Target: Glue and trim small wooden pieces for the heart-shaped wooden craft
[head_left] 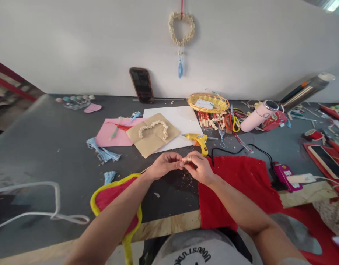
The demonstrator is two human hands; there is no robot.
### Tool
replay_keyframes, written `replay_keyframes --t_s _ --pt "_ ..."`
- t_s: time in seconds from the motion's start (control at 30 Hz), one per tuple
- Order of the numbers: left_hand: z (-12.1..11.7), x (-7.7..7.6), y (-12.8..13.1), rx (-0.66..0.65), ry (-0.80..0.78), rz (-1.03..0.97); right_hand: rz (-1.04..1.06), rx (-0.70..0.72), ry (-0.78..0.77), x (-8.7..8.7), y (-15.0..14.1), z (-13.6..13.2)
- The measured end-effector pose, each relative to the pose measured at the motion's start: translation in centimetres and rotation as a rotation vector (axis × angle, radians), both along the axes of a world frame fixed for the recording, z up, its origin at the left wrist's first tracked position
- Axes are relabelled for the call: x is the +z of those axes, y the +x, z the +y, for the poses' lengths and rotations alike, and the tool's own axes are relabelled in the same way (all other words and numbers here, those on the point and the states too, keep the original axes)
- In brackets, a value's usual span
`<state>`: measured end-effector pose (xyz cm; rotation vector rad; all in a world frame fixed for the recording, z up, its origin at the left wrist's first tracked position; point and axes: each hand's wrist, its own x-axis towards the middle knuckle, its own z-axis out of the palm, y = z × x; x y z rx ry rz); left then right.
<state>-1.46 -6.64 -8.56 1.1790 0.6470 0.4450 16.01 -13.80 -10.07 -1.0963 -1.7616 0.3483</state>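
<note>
Grey shirt (186, 252) with dark lettering, noted nearest the camera at six o'clock (dial centred on the joined fingertips). Found at the centre: small pale piece (187, 159), too small to identify. Left hand (167, 164): nearly closed, thumb and fingers pinched at the piece. Right hand (198, 168): likewise nearly closed, fingertips curled onto the same piece and meeting the left ones. Logged at one o'clock, near the right hand: yellow glue gun (199, 140), on its side; farther out, woven basket (224, 105). Seen at eleven: brown paper (146, 145) bearing a curved strand of cream clusters (154, 125), lying partly over a white sheet (183, 114) and a pink sheet (103, 134). At twelve, against the wall: heart-shaped wreath (172, 31) with blue tassel (180, 67). At two: scissors (236, 124) and upright but tilted pink bottle (258, 117). At four: red cloth (241, 171), partly under the right forearm. At eight: yellow-edged magenta cloth (111, 197), partly covered by the left forearm. At nine to ten: light-blue tassels (103, 151).
</note>
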Motion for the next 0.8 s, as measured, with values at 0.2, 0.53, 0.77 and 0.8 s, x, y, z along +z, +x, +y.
replay_keyframes --t_s 0.2,0.53,0.77,0.8 --pt "0.0 -0.1 -0.1 0.016 -0.039 -0.062 0.034 -0.01 0.015 0.3 -0.1 -0.1" --pt "-0.5 1.7 0.1 0.016 0.014 -0.097 0.089 -0.014 -0.036 2.3 0.4 -0.3" --pt "-1.6 3.3 1.1 0.014 0.133 0.019 0.037 0.0 -0.071 3.5 1.9 -1.2" --pt "-1.9 3.5 1.4 0.02 0.141 0.03 0.031 0.004 -0.058 3.5 2.1 -1.4"
